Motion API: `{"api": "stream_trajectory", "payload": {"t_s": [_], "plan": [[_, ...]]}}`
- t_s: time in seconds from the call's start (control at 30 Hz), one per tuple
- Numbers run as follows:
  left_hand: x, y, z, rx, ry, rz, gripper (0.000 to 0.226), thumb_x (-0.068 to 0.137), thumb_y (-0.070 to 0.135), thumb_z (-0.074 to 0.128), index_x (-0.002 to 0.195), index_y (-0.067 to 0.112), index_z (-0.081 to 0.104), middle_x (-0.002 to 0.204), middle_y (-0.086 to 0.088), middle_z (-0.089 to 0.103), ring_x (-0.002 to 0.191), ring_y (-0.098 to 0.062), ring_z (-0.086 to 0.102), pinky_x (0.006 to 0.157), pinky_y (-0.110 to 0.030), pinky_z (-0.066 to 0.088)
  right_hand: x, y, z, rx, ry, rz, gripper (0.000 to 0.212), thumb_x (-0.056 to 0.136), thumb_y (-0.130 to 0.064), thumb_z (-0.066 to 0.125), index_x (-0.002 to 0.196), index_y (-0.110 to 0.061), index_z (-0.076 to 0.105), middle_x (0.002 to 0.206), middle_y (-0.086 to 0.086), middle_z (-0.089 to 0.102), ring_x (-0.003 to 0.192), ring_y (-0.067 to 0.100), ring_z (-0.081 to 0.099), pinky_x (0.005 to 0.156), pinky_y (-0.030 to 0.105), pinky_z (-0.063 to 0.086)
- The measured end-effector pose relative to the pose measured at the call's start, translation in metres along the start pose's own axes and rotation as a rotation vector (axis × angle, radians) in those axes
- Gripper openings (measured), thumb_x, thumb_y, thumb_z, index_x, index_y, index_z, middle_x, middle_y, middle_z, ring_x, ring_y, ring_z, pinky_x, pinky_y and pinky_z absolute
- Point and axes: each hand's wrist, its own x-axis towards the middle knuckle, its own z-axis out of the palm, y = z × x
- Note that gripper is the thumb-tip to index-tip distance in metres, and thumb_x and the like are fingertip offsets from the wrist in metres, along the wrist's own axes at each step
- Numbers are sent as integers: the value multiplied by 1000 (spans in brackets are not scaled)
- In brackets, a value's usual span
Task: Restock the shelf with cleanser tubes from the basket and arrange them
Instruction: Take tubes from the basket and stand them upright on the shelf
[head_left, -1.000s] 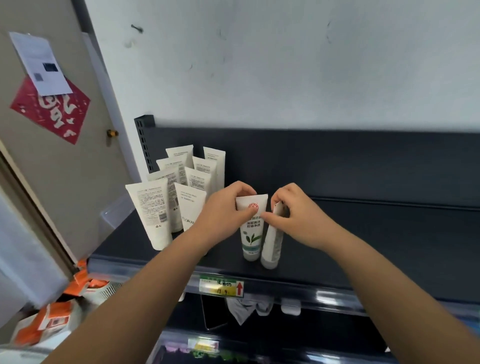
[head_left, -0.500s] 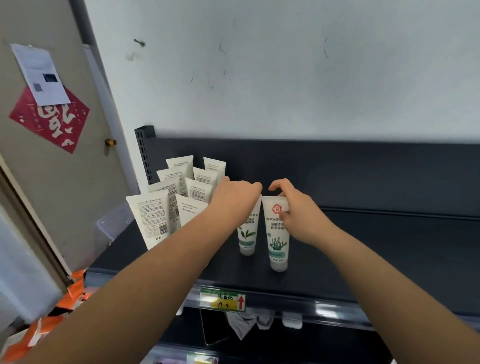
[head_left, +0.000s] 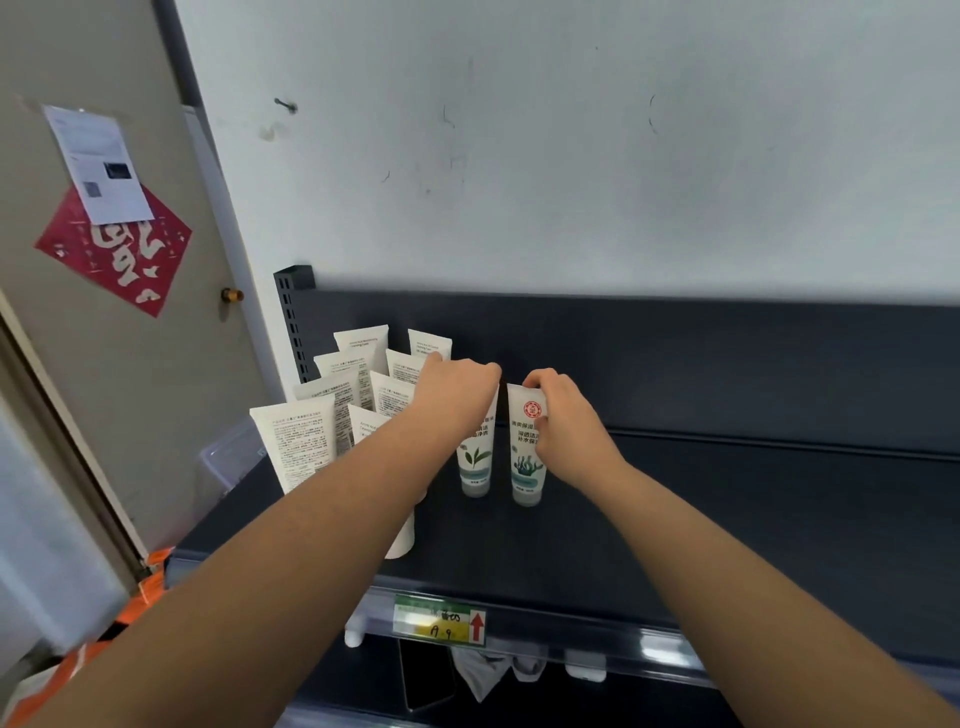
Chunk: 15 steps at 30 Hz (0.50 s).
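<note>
Standing two tubes cap-down, the left hand (head_left: 457, 397) is pinching the leaf tube (head_left: 476, 457) and the right hand (head_left: 563, 421) the seaweed tube (head_left: 525, 462), aligning them upright on the shelf (head_left: 727, 519).

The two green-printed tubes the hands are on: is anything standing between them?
No. In the head view, only a narrow dark gap of shelf backing separates the leaf tube from the seaweed tube; they stand side by side.
</note>
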Motion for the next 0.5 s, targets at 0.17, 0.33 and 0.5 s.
{"api": "stream_trajectory", "payload": {"t_s": [0.17, 0.33, 0.5], "plan": [[0, -4, 2, 3, -36, 16, 31, 87, 14, 64, 112, 19, 46, 89, 2, 63, 89, -23, 62, 91, -40, 36, 3, 0, -7, 28, -54, -18, 40, 90, 0, 52, 119, -25, 43, 116, -2, 45, 98, 18, 54, 80, 41, 56], [-4, -5, -1, -47, -30, 13, 44, 89, 28, 63, 128, 20, 45, 114, -1, 62, 105, -24, 60, 96, -42, 36, 3, 0, -12, 1, -75, -23, 43, 93, -9, 55, 132, -21, 43, 128, 0, 46, 105, 17, 56, 83, 38, 56], [-18, -9, -19, -55, 56, -23, 44, 93, 30, 51, 134, 18, 45, 132, -3, 55, 119, -25, 54, 99, -42, 36, 1, -3, -22, -91, -120, -65, 55, 97, -18, 52, 148, -17, 31, 150, 2, 35, 133, 21, 42, 107, 37, 42]]}}
